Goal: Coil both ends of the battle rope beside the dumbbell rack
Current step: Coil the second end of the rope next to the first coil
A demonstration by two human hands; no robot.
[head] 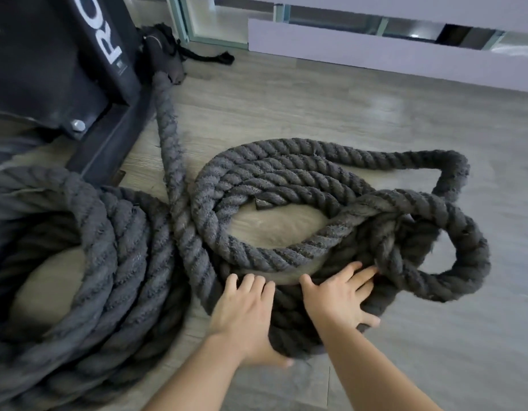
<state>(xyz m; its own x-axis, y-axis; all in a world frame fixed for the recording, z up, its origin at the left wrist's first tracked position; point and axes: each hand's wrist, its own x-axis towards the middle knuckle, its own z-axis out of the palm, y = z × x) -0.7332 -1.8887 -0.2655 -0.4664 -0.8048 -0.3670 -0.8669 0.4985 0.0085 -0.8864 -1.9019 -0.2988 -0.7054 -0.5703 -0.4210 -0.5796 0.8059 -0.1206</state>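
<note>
Grey wood-grain flooring (375, 114) fills the scene, with a pale wall panel (390, 54) running along the far side. At the upper left stands a black metal rack base (49, 69) bearing white lettering, a silver bolt (77, 125) showing near its foot. A thick dark grey battle rope (167, 137) comes down from an anchor point (156, 46) just beside the rack and feeds into two piles on the floor.

One pile, the left coil (114, 262), is stacked in neat rings next to the rack foot, with bare floor visible through its centre. It touches the right coil (256, 185), which is looser: several rings lie flat around an oval of bare floor, while an extra loop (452, 232) sprawls out to the right and crosses over the rings.

Both bare hands rest on the near edge of the right coil. The left hand (245, 310) lies palm down with fingers close together and pointing forward, its thumb curled around the outside of the rope near the floor. The right hand (339, 295) is spread wide, fingers fanned across the stacked strands and pressing on them where the stray loop crosses. Neither hand is closed around a strand
</note>
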